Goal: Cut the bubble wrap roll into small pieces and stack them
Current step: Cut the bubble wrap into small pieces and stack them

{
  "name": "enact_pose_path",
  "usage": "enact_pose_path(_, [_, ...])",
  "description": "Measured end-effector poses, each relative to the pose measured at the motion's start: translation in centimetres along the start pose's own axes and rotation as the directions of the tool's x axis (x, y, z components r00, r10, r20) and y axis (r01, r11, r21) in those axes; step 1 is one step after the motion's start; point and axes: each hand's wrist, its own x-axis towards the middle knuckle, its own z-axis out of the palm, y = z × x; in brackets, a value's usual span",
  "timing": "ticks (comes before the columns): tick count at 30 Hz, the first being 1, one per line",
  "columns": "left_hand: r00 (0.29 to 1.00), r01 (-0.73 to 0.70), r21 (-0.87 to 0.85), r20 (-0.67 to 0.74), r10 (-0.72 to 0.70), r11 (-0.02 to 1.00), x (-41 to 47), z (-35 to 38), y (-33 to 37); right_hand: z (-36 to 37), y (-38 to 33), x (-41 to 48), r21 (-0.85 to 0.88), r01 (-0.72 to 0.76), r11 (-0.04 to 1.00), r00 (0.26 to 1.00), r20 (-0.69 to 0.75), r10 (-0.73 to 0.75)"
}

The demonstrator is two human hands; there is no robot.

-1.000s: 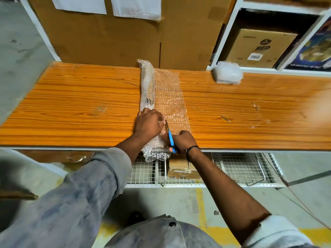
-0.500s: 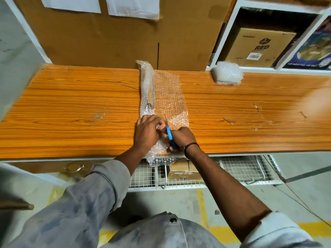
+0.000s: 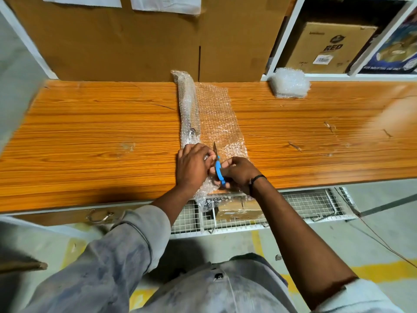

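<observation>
A clear bubble wrap roll [image 3: 186,105] lies across the orange wooden table [image 3: 90,143], running from the back edge to the front, where its end hangs over. A flat unrolled sheet [image 3: 217,118] spreads to its right. My left hand [image 3: 193,167] presses down on the near part of the roll. My right hand [image 3: 240,173] grips blue-handled scissors [image 3: 218,170], whose blade points away from me into the sheet beside the roll. A stack of cut bubble wrap pieces [image 3: 290,85] sits at the back right of the table.
Big cardboard boxes [image 3: 140,41] stand behind the table. A white shelf [image 3: 291,30] at the back right holds a carton marked RED [image 3: 327,48]. A wire mesh rack [image 3: 300,206] with a small box sits under the table's front edge.
The scissors and my right hand have moved a little further along the sheet, away from me. My left hand stays pressed on the roll. The view has shifted slightly.
</observation>
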Motion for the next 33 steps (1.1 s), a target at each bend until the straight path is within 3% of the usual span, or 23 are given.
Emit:
enact_pose_path(2, [1.000, 0.003, -0.004, -0.008, -0.003, 1.000, 0.0, 0.0, 0.0, -0.4, 0.1, -0.3, 0.103, -0.010, 0.995, 0.999, 0.038, 0.006])
enact_pose_path(10, [1.000, -0.009, -0.003, -0.014, 0.009, 1.000, 0.0, 0.1, -0.2, 0.1, 0.8, -1.1, 0.276, 0.104, 0.955, 0.994, -0.066, -0.089])
enact_pose_path(25, [0.999, 0.014, -0.029, -0.029, -0.015, 0.999, 0.0, 0.1, 0.0, -0.8, 0.6, 0.1, 0.250, 0.042, 0.967, 0.997, 0.049, -0.056])
enact_pose_path(33, [0.999, -0.001, -0.048, -0.050, -0.001, 0.999, 0.0, 0.3, 0.0, -0.4, 1.2, 1.5, 0.232, 0.064, 0.971, 0.996, -0.082, -0.046])
